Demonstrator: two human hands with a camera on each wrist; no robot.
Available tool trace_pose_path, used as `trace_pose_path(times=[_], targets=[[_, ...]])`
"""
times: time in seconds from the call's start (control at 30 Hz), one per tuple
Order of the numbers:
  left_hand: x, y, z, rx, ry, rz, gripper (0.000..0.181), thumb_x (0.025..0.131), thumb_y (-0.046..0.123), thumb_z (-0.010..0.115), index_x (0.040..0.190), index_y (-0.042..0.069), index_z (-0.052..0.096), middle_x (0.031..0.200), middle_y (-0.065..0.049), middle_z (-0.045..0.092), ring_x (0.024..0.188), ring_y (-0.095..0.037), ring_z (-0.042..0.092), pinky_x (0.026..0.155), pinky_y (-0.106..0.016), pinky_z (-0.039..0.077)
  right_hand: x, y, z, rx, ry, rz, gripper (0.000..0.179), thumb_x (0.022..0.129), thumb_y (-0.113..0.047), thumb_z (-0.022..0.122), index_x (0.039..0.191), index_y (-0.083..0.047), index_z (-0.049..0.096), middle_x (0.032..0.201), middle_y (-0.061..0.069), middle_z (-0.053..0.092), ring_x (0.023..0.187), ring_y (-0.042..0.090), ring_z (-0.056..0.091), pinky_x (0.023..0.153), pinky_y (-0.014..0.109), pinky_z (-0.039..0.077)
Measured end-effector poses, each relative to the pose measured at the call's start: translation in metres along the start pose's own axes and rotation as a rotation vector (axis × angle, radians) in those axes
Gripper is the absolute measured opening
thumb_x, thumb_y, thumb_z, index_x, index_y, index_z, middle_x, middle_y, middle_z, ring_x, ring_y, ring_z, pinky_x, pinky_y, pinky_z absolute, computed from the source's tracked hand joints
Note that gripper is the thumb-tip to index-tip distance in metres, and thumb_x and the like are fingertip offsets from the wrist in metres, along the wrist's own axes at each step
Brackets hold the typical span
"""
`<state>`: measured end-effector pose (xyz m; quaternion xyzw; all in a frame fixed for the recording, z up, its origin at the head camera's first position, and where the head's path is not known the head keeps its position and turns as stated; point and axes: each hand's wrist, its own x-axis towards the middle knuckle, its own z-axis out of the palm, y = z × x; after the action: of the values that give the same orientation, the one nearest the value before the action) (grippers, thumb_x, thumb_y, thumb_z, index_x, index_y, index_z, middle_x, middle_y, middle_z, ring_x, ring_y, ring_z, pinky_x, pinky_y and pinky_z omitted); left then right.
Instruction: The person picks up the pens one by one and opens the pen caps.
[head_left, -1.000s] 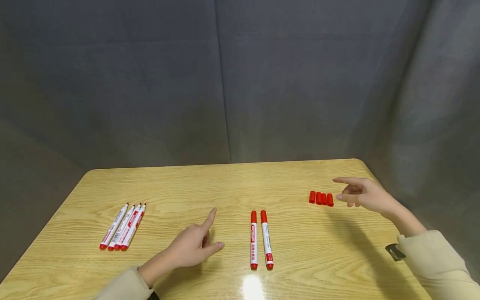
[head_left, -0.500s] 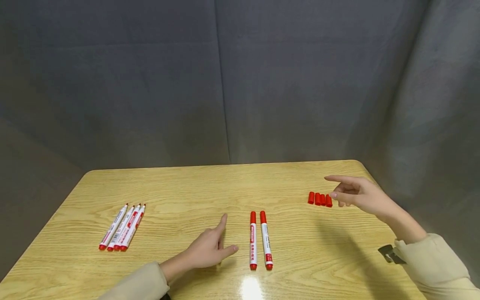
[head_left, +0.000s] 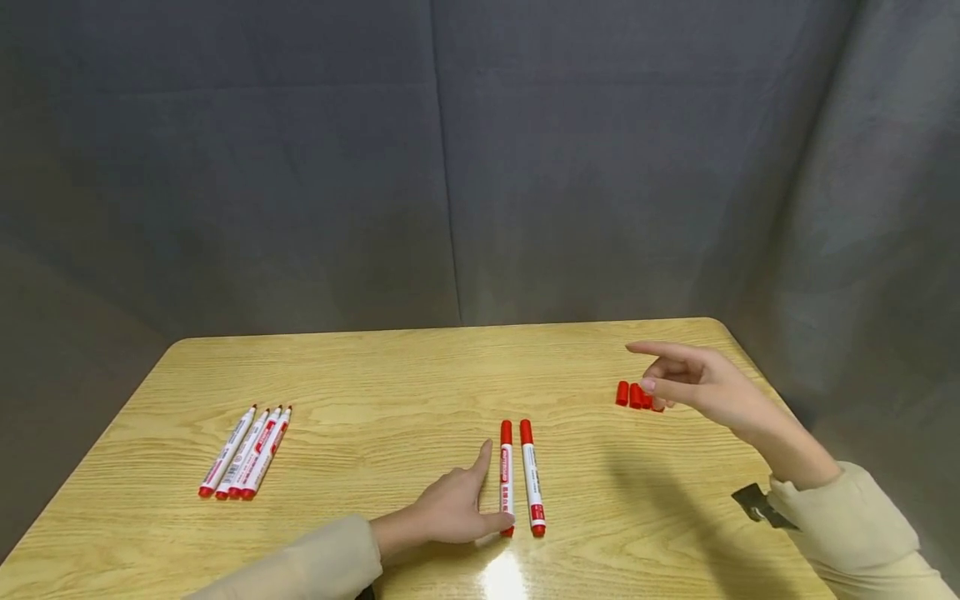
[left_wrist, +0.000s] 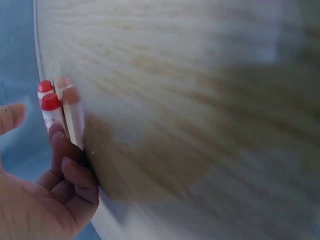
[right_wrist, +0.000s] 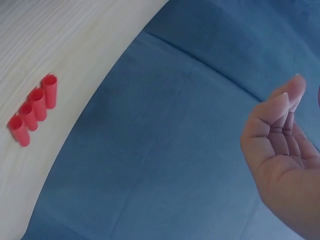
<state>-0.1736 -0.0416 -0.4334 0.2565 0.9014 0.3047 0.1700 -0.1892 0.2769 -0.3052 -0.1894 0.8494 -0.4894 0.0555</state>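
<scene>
Two capped whiteboard markers lie side by side at mid-table, a left marker (head_left: 507, 473) and a right marker (head_left: 532, 479). My left hand (head_left: 457, 506) is at the left marker, index finger along its left side and thumb over its near end. In the left wrist view the thumb (left_wrist: 11, 118) stands apart from the markers, while a fingertip is at or against one marker's body (left_wrist: 55, 119); contact is unclear. My right hand (head_left: 705, 383) hovers in the air holding nothing, index finger extended, partly covering a row of red caps (head_left: 635, 396).
Several uncapped red markers (head_left: 243, 454) lie in a slanted bunch at the left of the wooden table (head_left: 375, 367). The loose caps (right_wrist: 37, 104) stand close together in the right wrist view, near the table's edge. Dark grey cloth (head_left: 315, 183) hangs behind.
My left hand has moved right, from bare table to the left capped marker. My right hand has drifted left and now hides part of the cap row. The markers and caps have not moved.
</scene>
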Motion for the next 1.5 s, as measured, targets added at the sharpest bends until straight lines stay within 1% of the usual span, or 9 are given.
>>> trace_pose_path(times=[0.23, 0.3, 0.43, 0.6, 0.83, 0.97, 1.17, 1.33, 1.5], targets=[[0.011, 0.008, 0.007, 0.018, 0.001, -0.020, 0.095, 0.078, 0.037, 0.065, 0.144, -0.005, 0.010, 0.042, 0.008, 0.044, 0.033, -0.004, 0.031, 0.034, -0.019, 0.022, 0.008, -0.004, 0.010, 0.027, -0.002, -0.045, 0.049, 0.087, -0.010, 0.062, 0.132, 0.001, 0.044, 0.084, 0.006, 0.061, 0.065, 0.019, 0.058, 0.057, 0.029, 0.048], [0.014, 0.011, 0.010, 0.025, 0.006, -0.026, 0.094, 0.077, 0.033, 0.066, 0.143, -0.007, 0.012, 0.044, 0.007, 0.046, 0.035, -0.004, 0.034, 0.034, -0.019, 0.024, 0.010, -0.006, 0.013, 0.030, -0.011, -0.043, 0.049, 0.087, -0.010, 0.062, 0.132, 0.000, 0.045, 0.084, 0.006, 0.061, 0.066, 0.020, 0.058, 0.055, 0.028, 0.047], [0.016, 0.014, 0.014, 0.050, 0.016, -0.022, 0.088, 0.073, 0.018, 0.066, 0.140, -0.010, 0.016, 0.049, 0.005, 0.041, 0.039, -0.006, 0.034, 0.036, -0.021, 0.028, 0.011, -0.009, 0.018, 0.038, -0.025, -0.030, 0.049, 0.087, -0.011, 0.061, 0.132, -0.002, 0.045, 0.085, 0.006, 0.061, 0.070, 0.021, 0.059, 0.056, 0.027, 0.046], [0.016, 0.012, 0.014, 0.003, 0.040, 0.001, 0.085, 0.070, 0.008, 0.062, 0.139, -0.014, 0.017, 0.049, 0.005, 0.039, 0.038, -0.005, 0.033, 0.036, -0.020, 0.030, 0.010, -0.009, 0.021, 0.063, -0.035, -0.027, 0.049, 0.088, -0.010, 0.060, 0.133, -0.001, 0.044, 0.086, 0.007, 0.061, 0.071, 0.021, 0.059, 0.059, 0.027, 0.047], [0.013, 0.011, 0.002, -0.094, 0.101, 0.072, 0.082, 0.071, 0.004, 0.059, 0.139, -0.015, 0.015, 0.044, 0.008, 0.036, 0.034, -0.002, 0.031, 0.034, -0.017, 0.028, 0.010, -0.003, 0.023, 0.069, -0.035, -0.025, 0.049, 0.088, -0.009, 0.060, 0.133, 0.003, 0.043, 0.085, 0.008, 0.060, 0.070, 0.017, 0.058, 0.063, 0.029, 0.049], [0.007, 0.015, -0.007, -0.173, 0.128, 0.103, 0.082, 0.072, 0.001, 0.057, 0.140, -0.012, 0.013, 0.043, 0.008, 0.040, 0.032, -0.001, 0.033, 0.033, -0.017, 0.028, 0.012, 0.001, 0.025, 0.081, -0.029, -0.028, 0.049, 0.088, -0.009, 0.060, 0.132, 0.004, 0.043, 0.084, 0.007, 0.061, 0.069, 0.016, 0.058, 0.066, 0.030, 0.049], [0.000, 0.021, -0.015, -0.288, 0.165, 0.172, 0.081, 0.073, -0.001, 0.054, 0.142, -0.007, 0.013, 0.040, 0.010, 0.036, 0.031, 0.001, 0.026, 0.031, -0.015, 0.023, 0.018, 0.004, 0.034, 0.118, -0.028, -0.040, 0.048, 0.088, -0.010, 0.060, 0.132, 0.002, 0.044, 0.083, 0.006, 0.060, 0.067, 0.019, 0.057, 0.064, 0.030, 0.049], [-0.008, 0.026, -0.018, -0.305, 0.182, 0.239, 0.083, 0.073, -0.002, 0.054, 0.145, 0.001, 0.012, 0.041, 0.011, 0.033, 0.034, 0.003, 0.025, 0.034, -0.014, 0.023, 0.028, 0.005, 0.050, 0.131, -0.032, -0.023, 0.047, 0.088, -0.011, 0.060, 0.131, 0.001, 0.045, 0.085, 0.008, 0.060, 0.068, 0.017, 0.058, 0.066, 0.031, 0.050], [-0.017, 0.031, -0.019, -0.270, 0.170, 0.325, 0.086, 0.073, -0.002, 0.055, 0.146, 0.006, 0.010, 0.043, 0.014, 0.036, 0.036, 0.007, 0.027, 0.035, -0.012, 0.023, 0.038, 0.005, 0.071, 0.121, -0.029, -0.032, 0.046, 0.087, -0.011, 0.061, 0.129, 0.002, 0.047, 0.088, 0.013, 0.060, 0.073, 0.025, 0.059, 0.064, 0.030, 0.049]])
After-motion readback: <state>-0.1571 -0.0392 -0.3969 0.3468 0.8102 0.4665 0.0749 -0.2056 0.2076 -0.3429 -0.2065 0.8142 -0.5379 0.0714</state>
